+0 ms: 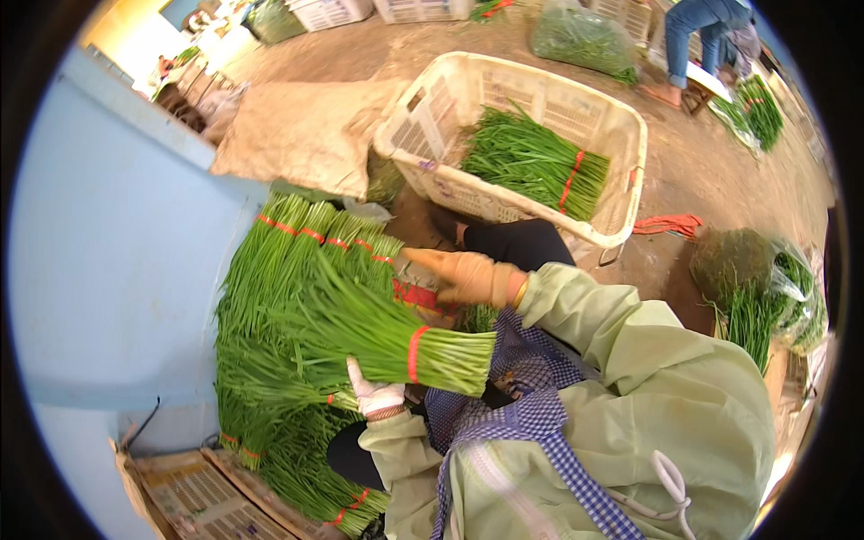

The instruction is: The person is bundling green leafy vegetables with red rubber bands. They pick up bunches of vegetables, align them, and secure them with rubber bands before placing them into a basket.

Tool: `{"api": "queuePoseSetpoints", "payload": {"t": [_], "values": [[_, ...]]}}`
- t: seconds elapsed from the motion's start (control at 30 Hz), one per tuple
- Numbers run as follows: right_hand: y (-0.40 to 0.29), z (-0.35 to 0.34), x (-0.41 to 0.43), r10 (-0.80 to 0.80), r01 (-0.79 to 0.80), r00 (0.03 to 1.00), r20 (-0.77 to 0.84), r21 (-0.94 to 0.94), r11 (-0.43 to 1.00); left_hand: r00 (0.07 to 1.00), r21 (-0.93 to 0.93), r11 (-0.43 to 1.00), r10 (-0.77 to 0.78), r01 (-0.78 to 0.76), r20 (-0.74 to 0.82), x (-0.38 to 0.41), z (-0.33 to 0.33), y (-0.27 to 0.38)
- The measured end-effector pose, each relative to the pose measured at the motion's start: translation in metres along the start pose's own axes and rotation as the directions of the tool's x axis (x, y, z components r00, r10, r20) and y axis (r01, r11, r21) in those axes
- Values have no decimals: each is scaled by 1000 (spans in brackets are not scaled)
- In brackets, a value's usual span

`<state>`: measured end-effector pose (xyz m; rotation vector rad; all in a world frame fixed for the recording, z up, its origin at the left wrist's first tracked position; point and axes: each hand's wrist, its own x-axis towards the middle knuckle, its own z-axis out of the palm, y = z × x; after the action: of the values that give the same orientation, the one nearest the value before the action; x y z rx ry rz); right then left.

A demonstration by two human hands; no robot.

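A thick bundle of garlic chives [378,337], bound with a red band near its cut stem ends, lies across my left hand [381,391]. That hand wears a white glove and supports the bundle from beneath, its thumb against the leaves. My right hand [472,275], in a tan glove, is above the bundle near the banded stem ends of a row of chive bundles [290,236]. Its index finger is stretched out and nothing shows in it. More banded bundles [304,466] are piled against the wall to the left and below.
A cream plastic crate [418,152] holds one large banded chive bundle [533,162]. Beyond it are a filled plastic bag [584,40] and a person [695,40] in jeans. Loose chives [749,317] lie to the right. A blue wall [121,250] bounds the left.
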<state>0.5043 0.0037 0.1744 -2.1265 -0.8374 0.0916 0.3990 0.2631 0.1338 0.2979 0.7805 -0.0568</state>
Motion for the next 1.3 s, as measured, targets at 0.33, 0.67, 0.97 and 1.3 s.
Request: {"api": "queuePoseSetpoints", "payload": {"t": [0.33,0.67,0.97,1.3], "values": [[-56,-24,32,-729,731,678,95,-191,655,565,128,894,-377,430,734,-2,55,-14],[-50,-225,30,-118,304,832,-543,266,915,759,561,825,-322,-67,565,-29,197,-6],[85,-370,14,390,-389,847,-360,78,918,946,425,866,-318,262,63,59,5,1],[358,-216,94,879,-743,474,51,-512,431,860,432,787,-230,440,-456,76,-74,-44]]}}
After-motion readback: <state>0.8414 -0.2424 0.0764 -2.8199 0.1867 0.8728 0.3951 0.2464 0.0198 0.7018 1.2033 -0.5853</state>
